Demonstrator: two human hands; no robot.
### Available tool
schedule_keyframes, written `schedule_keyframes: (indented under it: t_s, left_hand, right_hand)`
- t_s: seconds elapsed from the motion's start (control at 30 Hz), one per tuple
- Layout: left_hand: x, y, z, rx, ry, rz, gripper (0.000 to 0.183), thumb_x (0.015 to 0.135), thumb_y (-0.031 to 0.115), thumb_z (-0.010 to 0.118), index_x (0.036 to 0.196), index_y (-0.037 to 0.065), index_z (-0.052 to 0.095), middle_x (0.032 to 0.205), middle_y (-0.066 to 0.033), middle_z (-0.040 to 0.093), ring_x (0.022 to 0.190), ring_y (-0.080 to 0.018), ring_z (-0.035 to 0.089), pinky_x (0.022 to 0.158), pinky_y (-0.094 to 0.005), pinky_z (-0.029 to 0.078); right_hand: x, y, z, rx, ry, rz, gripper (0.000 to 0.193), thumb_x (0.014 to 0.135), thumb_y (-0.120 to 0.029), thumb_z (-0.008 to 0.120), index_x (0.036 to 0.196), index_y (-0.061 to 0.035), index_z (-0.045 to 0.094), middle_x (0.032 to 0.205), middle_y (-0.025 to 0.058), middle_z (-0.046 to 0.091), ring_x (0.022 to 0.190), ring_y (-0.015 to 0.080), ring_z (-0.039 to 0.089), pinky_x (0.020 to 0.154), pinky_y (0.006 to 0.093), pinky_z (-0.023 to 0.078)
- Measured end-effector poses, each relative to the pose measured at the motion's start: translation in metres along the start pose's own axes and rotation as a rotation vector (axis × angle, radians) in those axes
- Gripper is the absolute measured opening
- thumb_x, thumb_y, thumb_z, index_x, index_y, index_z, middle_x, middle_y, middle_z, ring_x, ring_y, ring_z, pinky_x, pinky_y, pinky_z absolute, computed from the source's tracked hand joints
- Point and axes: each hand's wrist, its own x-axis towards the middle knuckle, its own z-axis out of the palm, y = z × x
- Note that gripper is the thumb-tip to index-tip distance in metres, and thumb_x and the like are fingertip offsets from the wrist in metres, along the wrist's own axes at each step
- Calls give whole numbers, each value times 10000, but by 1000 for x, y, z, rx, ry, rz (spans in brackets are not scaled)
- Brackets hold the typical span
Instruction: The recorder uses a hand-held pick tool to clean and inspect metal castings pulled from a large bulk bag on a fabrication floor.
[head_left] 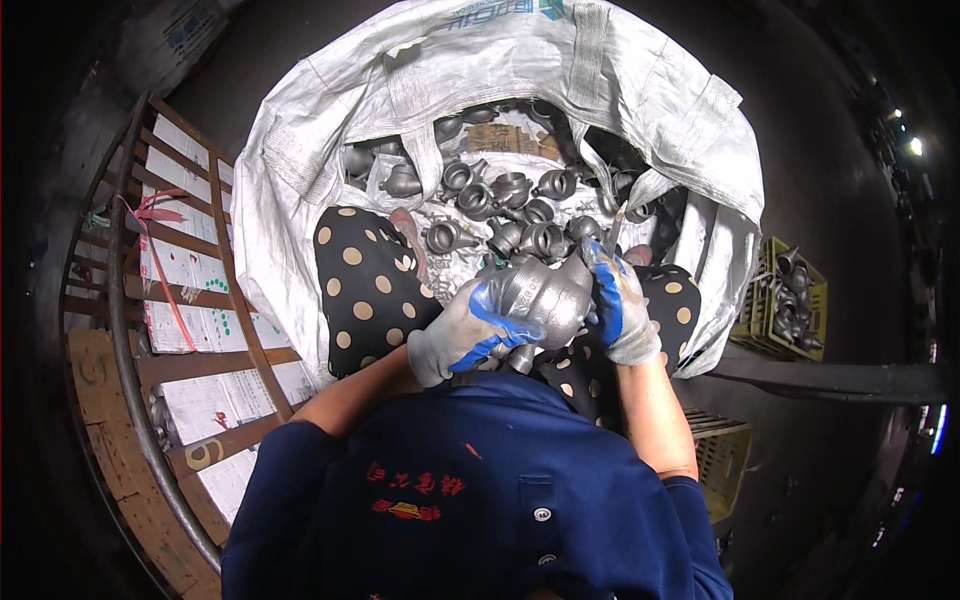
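A large rounded grey metal casting [545,300] with a short stub is held above my lap, between my knees. My left hand [470,330], in a grey glove with a blue-coated palm, is closed round its left side. At the casting's right side is my right hand [622,310], gloved alike, with its fingers bent in. A thin, narrow metal tool [615,228] sticks up from those fingers; its exact kind is unclear. Several smaller grey castings with round openings [512,188] lie just beyond, inside a big white woven sack [690,100].
The sack's rim and hanging straps surround my legs. Left stands a rusty metal rack [135,270] with white boards and a red tie. On the right is a yellow crate [770,325] of metal parts, with another crate [735,455] nearer. Cardboard [510,140] lies in the sack.
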Motion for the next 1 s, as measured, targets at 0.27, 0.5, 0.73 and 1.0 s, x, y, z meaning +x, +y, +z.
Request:
schedule_keyframes:
  t_s: [0.27,0.5,0.73,1.0]
  left_hand:
    - [5,-4,2,81,1,75,467,793,254,669,1207,68,558,1170,-108,581,1166,-247,496,1007,-430,352]
    - [20,18,-8,929,-11,893,537,791,423,640,1157,31,602,1205,-176,548,1097,-372,507,944,-460,382]
    - [17,7,-16,664,-124,782,465,875,421,522,1064,17,656,1211,-168,548,1103,-384,502,966,-464,365]
    - [8,-9,-23,931,120,839,332,775,244,625,1068,89,648,1099,-45,623,1162,-259,496,1011,-427,317]
  right_hand:
    - [-1,7,-5,-193,65,-187,181,903,-271,589,856,-98,615,646,-72,504,506,17,421,429,187,299]
    - [-3,6,-8,-111,-161,-334,341,831,-171,627,1090,47,599,920,52,628,815,104,582,775,248,474]
    - [-26,-24,0,-429,-257,-494,412,746,-114,716,1118,26,606,1160,138,619,1073,228,583,918,346,448]
    - [-27,14,-28,-140,-77,-253,362,906,-84,538,1226,85,518,1139,145,615,1033,190,587,928,292,426]
